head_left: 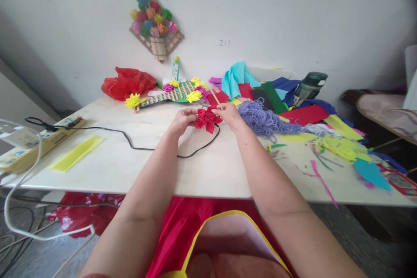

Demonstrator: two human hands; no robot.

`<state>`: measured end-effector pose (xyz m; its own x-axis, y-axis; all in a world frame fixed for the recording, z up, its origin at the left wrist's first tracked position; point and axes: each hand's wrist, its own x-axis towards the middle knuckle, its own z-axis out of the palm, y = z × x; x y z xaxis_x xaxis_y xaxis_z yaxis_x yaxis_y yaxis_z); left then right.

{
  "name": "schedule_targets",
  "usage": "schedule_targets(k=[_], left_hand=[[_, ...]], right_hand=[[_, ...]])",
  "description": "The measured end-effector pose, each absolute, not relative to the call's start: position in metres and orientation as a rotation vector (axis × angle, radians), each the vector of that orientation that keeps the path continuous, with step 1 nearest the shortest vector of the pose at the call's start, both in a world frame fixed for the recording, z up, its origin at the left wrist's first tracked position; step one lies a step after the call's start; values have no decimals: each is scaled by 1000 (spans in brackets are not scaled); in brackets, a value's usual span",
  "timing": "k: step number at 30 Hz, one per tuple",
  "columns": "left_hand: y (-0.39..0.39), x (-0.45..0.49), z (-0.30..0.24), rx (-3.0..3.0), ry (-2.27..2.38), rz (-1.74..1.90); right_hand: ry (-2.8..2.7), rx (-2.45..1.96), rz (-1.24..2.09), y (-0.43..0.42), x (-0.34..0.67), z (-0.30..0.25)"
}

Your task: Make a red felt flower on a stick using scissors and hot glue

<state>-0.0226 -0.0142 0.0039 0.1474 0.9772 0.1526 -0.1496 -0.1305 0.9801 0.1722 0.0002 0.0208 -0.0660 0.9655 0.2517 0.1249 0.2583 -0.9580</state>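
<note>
A red crepe-paper flower (206, 120) is held above the white table between my two hands. My left hand (184, 121) pinches its left edge with closed fingers. On the other side my right hand (229, 116) is closed round a thin wooden stick (215, 97), its fingertips touching the flower's right petals. The stick's upper end points up and to the left; its lower end is hidden by my fingers. Just beyond lies a green guitar-shaped piece (169, 94) with pale strips and yellow and purple paper flowers.
A black cable (130, 142) runs from the power strip (42, 143) to beneath the flower. Purple yarn (260, 118) lies right of my hands, with coloured paper sheets and a dark bottle (311, 86). A red plastic bag (128, 83) and a glue tube (175, 69) stand behind.
</note>
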Motion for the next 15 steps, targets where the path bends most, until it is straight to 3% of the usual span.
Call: schedule_targets(k=[15], left_hand=[[-15,-20,6,1217,884,1230]], right_hand=[[-1529,-1087,952,-3,173,23]])
